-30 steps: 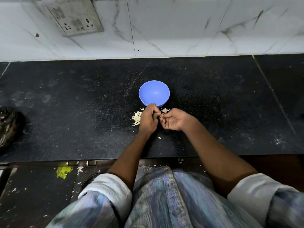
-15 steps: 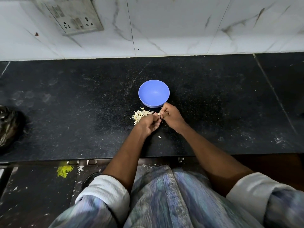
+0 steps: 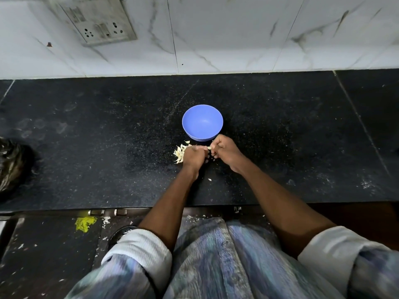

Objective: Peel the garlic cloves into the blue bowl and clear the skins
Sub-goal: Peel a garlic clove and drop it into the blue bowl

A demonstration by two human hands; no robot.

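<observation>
left hand [image 3: 192, 156]: fingers curled, grip pinched on a garlic clove [image 3: 209, 148], knuckles up, just in front of the bowl
right hand [image 3: 225, 149]: fingers curled, grip also clamped on the same clove from the other side, touching the left hand's fingertips
garlic clove: small pale bit showing between the two hands, mostly hidden, peeled or not cannot tell
blue bowl [image 3: 202, 122]: upright on the tabletop, just beyond the hands, right hand near its front rim, inside looks bare
skins [image 3: 180, 152]: pale pile on the tabletop, touching the left hand's outer side, front-left of the bowl
loose scrap [image 3: 209, 179]: single pale flake on the tabletop, near the left wrist
tabletop [image 3: 291, 137]: black speckled stone
wall: white marbled tile, socket plate [image 3: 95, 20] upper left
far left edge: dark crumpled bag [image 3: 13, 167]
floor: yellow scrap [image 3: 84, 223] below the tabletop edge
</observation>
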